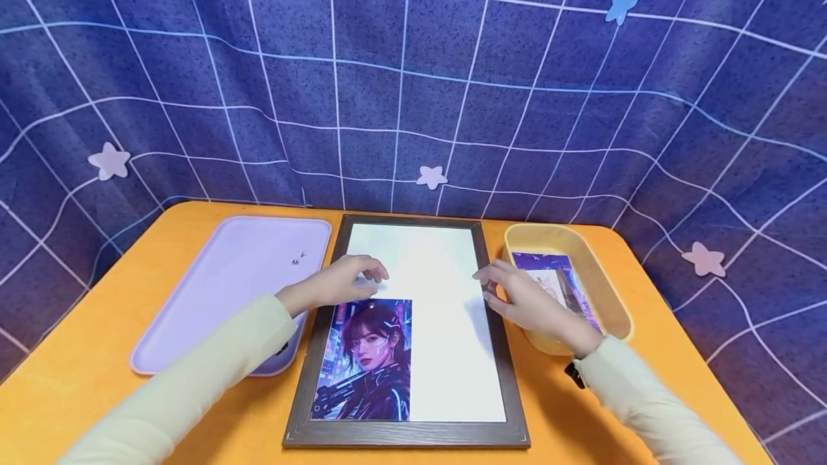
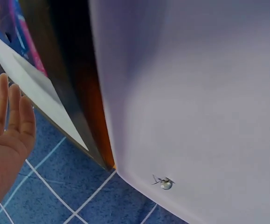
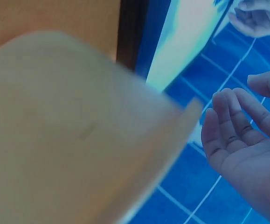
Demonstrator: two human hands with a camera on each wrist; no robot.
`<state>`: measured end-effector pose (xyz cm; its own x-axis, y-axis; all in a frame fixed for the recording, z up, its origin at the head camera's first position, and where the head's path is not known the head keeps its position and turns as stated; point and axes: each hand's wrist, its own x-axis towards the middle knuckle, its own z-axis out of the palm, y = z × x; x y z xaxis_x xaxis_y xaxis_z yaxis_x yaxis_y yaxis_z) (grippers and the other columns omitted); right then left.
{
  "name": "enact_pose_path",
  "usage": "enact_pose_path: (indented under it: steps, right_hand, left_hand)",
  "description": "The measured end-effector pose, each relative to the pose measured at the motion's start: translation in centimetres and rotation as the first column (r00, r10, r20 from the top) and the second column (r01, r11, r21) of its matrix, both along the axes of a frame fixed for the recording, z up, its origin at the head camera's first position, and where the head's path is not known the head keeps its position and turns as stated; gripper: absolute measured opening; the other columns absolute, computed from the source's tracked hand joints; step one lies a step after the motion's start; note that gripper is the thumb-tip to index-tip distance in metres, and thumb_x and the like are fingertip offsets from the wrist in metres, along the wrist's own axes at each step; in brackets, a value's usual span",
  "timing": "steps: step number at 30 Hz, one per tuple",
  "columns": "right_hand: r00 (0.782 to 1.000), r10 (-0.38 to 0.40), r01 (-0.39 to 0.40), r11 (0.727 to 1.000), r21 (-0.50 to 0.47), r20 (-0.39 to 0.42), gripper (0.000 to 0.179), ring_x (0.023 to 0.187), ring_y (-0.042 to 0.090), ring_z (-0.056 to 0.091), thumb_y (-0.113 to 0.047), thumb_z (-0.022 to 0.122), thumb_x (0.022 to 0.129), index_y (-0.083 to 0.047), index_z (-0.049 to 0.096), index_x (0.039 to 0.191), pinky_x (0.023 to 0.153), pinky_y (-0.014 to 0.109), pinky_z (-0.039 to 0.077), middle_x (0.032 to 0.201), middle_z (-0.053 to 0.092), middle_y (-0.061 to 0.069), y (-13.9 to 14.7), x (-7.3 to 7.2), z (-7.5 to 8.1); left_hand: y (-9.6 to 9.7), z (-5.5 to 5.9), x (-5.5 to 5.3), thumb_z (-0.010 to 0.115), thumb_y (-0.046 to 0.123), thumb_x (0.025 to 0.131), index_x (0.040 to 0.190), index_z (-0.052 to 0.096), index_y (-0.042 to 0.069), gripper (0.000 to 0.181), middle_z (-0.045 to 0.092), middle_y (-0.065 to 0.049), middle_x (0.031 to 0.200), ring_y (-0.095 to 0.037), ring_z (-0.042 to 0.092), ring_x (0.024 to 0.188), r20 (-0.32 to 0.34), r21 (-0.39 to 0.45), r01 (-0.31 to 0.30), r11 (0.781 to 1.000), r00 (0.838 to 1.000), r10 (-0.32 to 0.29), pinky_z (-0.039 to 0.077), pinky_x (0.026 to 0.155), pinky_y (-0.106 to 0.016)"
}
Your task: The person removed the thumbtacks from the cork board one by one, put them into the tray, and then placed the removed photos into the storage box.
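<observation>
A dark picture frame [image 1: 517, 407] with a white inside [image 1: 452, 357] lies in the middle of the orange table. One printed picture card [image 1: 368, 364], showing a figure in neon colours, covers its near left quarter. Just beyond that card my left hand [image 1: 342, 280] hovers over the frame's left side, its fingers loosely bent and holding nothing. My right hand [image 1: 526, 296] is above the frame's right border and the near wall of the yellow bin, also with nothing in it; the right wrist view shows its fingers [image 3: 237, 126] relaxed.
To the left lies a lilac tray [image 1: 226, 293] with a small shiny metal piece [image 1: 295, 261] on it. The yellow bin [image 1: 610, 293] on the right holds several printed cards [image 1: 541, 262]. Behind the table hangs a blue gridded curtain [image 1: 388, 92] with stars.
</observation>
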<state>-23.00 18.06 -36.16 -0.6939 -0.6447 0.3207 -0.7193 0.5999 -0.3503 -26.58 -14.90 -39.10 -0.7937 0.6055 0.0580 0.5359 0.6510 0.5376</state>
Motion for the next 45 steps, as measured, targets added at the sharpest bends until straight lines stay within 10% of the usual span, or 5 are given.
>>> enact_pose_path:
  steps: [18,45]
  right_hand:
    - [0.996,0.089,-0.093,0.981,0.172,0.029,0.027,0.095,0.016,0.057,-0.015,0.063,0.084,-0.005,0.061,0.11,0.084,0.029,0.049,0.104,0.06,0.005,-5.1,1.7,-1.4]
    - [0.956,0.29,-0.263,0.906,0.333,-0.034,0.035,0.095,0.009,0.051,-0.031,0.062,0.085,-0.01,0.058,0.114,0.087,0.021,0.043,0.107,0.056,-0.002,-9.5,3.3,-2.9]
  left_hand:
    - [-0.7,-0.4,2.0,0.065,0.008,0.082,0.101,0.064,0.009,0.019,0.062,-0.002,0.093,-0.016,0.057,0.089,-0.007,-0.05,0.084,0.995,0.996,-0.085,0.05,0.085,-0.034]
    - [-0.1,-0.9,1.8,0.064,0.012,0.082,0.093,0.064,0.014,0.011,0.06,0.004,0.088,-0.011,0.054,0.084,-0.133,-0.139,0.091,0.986,0.985,-0.109,0.048,0.08,-0.031]
